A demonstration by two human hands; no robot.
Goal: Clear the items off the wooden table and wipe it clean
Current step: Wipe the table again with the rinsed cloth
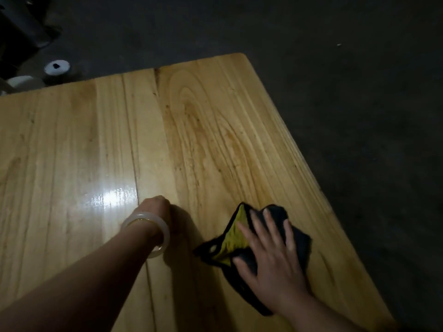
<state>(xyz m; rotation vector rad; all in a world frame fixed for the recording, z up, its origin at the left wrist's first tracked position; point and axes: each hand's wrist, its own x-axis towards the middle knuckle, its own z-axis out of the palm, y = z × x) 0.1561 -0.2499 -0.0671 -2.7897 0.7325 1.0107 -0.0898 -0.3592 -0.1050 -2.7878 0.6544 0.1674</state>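
Observation:
The wooden table (215, 121) fills most of the view, its top bare and glossy with a bright glare spot left of centre. A black and yellow cloth (233, 238) lies crumpled near the table's right edge. My right hand (271, 257) lies flat on the cloth with straight, spread fingers pressing it onto the wood. My left hand (155, 208) rests on the table left of the cloth, bent down at the wrist, with a pale bangle on the wrist. Its fingers are hidden under the hand.
The table's far edge and rounded far right corner (239, 56) border a dark floor (347, 104). Two white round objects (57, 67) stand on the floor beyond the far left edge, beside a dark bulky shape (21, 27).

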